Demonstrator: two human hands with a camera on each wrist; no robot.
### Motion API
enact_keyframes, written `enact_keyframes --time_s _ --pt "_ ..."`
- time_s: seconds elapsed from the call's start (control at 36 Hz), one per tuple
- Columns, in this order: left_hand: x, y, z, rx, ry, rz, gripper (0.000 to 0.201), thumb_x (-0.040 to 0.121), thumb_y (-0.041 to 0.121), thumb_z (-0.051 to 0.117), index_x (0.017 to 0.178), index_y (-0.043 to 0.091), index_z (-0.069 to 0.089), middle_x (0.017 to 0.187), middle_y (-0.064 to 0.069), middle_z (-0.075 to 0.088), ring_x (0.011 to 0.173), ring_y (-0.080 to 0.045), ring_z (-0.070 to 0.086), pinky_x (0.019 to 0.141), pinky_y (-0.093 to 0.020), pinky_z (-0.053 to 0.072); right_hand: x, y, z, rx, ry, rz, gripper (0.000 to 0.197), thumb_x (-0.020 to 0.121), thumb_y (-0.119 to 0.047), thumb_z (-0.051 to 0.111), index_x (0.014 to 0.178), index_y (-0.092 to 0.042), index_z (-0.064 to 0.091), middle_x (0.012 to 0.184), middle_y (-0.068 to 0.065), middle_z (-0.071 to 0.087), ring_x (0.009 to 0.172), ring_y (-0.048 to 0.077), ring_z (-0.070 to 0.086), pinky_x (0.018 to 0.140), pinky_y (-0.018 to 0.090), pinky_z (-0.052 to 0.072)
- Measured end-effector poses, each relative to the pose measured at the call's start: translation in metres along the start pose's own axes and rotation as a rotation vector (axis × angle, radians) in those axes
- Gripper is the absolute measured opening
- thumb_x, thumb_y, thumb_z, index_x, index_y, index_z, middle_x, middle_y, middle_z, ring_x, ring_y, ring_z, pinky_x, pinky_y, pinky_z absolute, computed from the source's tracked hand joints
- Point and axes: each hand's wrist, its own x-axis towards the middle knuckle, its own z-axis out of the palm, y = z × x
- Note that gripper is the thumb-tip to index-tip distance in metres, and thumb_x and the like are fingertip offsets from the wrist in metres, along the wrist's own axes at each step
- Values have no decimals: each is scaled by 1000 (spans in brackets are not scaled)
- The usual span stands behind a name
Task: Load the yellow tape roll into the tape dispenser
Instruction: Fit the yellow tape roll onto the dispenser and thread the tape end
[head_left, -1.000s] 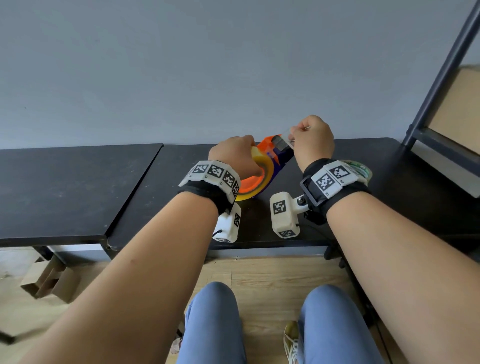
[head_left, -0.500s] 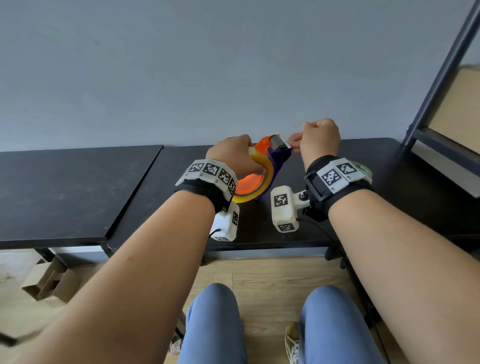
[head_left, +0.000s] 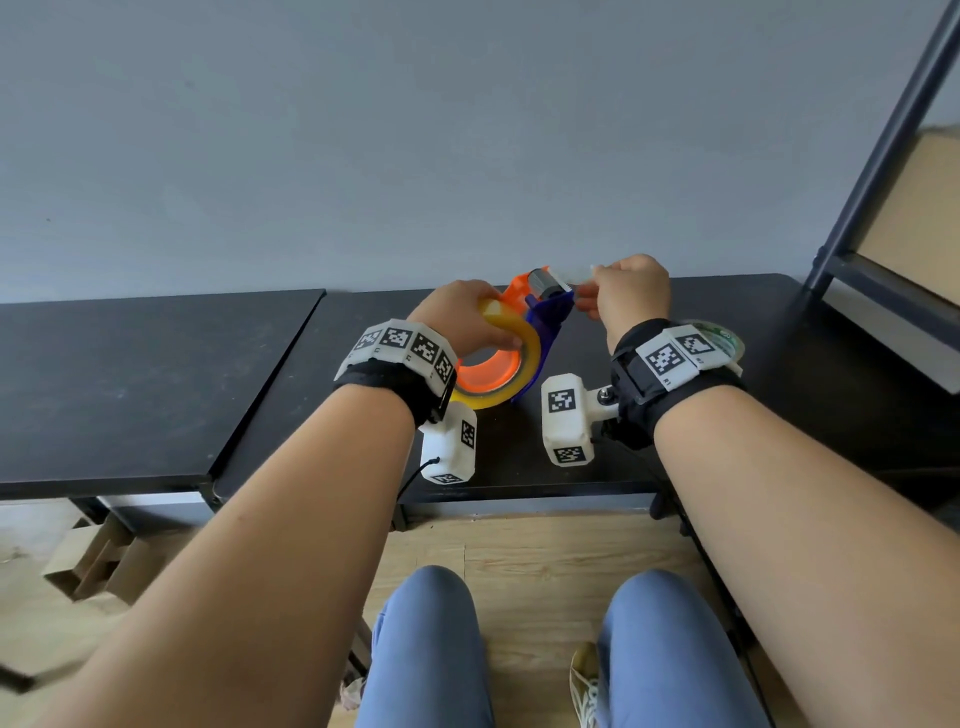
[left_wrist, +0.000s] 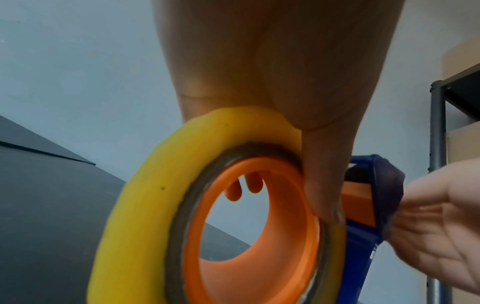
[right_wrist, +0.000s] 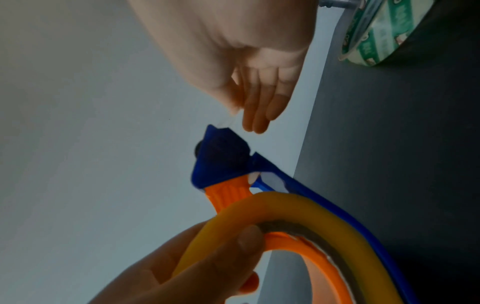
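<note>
The yellow tape roll (head_left: 522, 340) (left_wrist: 145, 185) (right_wrist: 311, 207) sits on the orange hub of the blue-and-orange tape dispenser (head_left: 545, 306) (left_wrist: 374, 185) (right_wrist: 223, 160), held above the black table (head_left: 675, 441). My left hand (head_left: 462, 317) (left_wrist: 285, 82) (right_wrist: 197, 265) grips the roll, thumb on its near face and fingers behind. My right hand (head_left: 626, 291) (right_wrist: 246, 82) (left_wrist: 436, 216) is at the dispenser's front end, pinching a thin clear strip of tape (right_wrist: 228, 121) drawn from the blue head.
A green-printed tape roll (head_left: 719, 338) (right_wrist: 376, 33) lies on the table just right of my right wrist. A second black table (head_left: 130, 374) stands to the left. A dark metal shelf frame (head_left: 878, 166) rises at the right, with cardboard boxes on it.
The dispenser has tilted so its head points more to the right. My right hand has shifted right and slightly up, drawing the tape end away from the head.
</note>
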Motion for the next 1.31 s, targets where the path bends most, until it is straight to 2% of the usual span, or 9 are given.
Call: enact_keyframes --time_s 0.25,0.47,0.61,0.75,0.83,0.92,1.06,1.17,1.31 --pt "0 -4 0 -78 14 22 57 71 29 84 123 17 61 100 3 62 92 -16 59 77 -27 43 -14 9 4 -1 -202 104 16 92 -5 44 93 -9 59 81 7 66 86 30 71 86 43 59" --pt "1 -6 3 -261 25 13 57 75 25 82 127 21 59 94 8 63 76 0 57 62 -14 42 -16 -15 9 76 -305 230 11 94 -11 54 86 -9 62 74 7 65 66 22 65 67 33 57" --pt "3 -5 6 -299 28 19 57 78 21 79 131 23 57 103 5 65 87 -8 60 72 -16 48 -20 -12 4 56 -331 158 14 96 -7 50 86 -6 61 84 12 66 79 28 65 83 39 57" --pt "8 -2 5 -280 82 29 63 77 16 77 136 24 54 117 2 64 96 -7 57 77 -16 42 -13 -12 10 -24 -311 213 24 97 -11 51 75 -5 58 73 7 64 58 17 61 47 23 52" --pt "9 0 5 -219 129 28 70 73 17 79 137 28 52 134 1 57 123 -16 52 95 -28 44 -17 -7 10 -37 -324 198 22 94 -11 51 73 -10 58 87 10 65 71 22 62 69 32 56" --pt "7 3 3 -137 205 53 70 69 19 75 135 32 52 132 4 55 127 -20 46 105 -42 43 -20 -1 10 4 -298 143 21 92 -13 50 74 -15 58 99 13 69 83 26 63 87 41 55" --pt "0 21 0 -121 283 173 56 63 25 63 118 26 59 108 8 52 111 -19 49 98 -42 45 -33 -6 7 30 -264 81 30 97 -12 42 70 -23 52 97 8 63 91 23 56 96 44 51" --pt "-5 35 2 -95 294 268 42 66 30 67 108 25 61 101 8 51 102 -17 49 91 -38 46 -41 -7 4 20 -296 26 32 97 -12 42 70 -27 50 116 23 64 95 21 54 102 48 49" --pt "-5 35 4 -27 301 345 28 73 30 75 100 27 69 95 7 55 90 -15 54 84 -35 49 -43 -8 2 47 -284 61 28 97 -12 45 72 -24 50 97 7 58 94 22 55 100 46 50"
